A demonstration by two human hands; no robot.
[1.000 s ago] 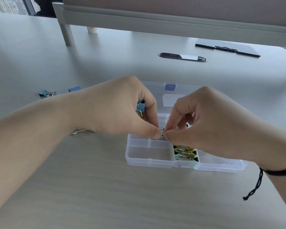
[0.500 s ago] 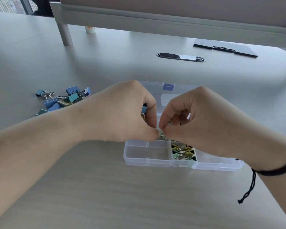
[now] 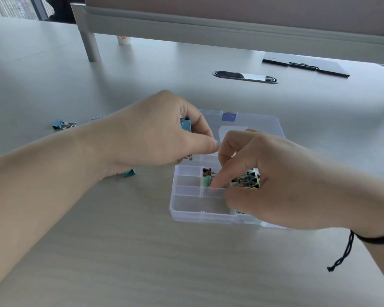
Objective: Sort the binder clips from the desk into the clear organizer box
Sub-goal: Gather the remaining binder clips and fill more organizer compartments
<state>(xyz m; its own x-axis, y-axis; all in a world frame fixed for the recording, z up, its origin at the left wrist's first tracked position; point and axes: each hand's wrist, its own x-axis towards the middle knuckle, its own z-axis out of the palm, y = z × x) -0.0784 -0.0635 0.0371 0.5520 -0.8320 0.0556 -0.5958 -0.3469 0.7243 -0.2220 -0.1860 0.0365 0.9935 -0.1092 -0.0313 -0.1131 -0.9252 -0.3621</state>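
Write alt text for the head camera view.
A person's right hand presses a green clip into a clear organizer box on a grey desk, while the left hand holds blue clips.

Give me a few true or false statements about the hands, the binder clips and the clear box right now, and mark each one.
1. The left hand holds a blue binder clip. True.
2. The organizer box has its lid shut. False: it is open.
3. The right hand reaches into a compartment holding green clips. True.
4. No clips remain on the desk. False: a blue clip on the desk lies far left.
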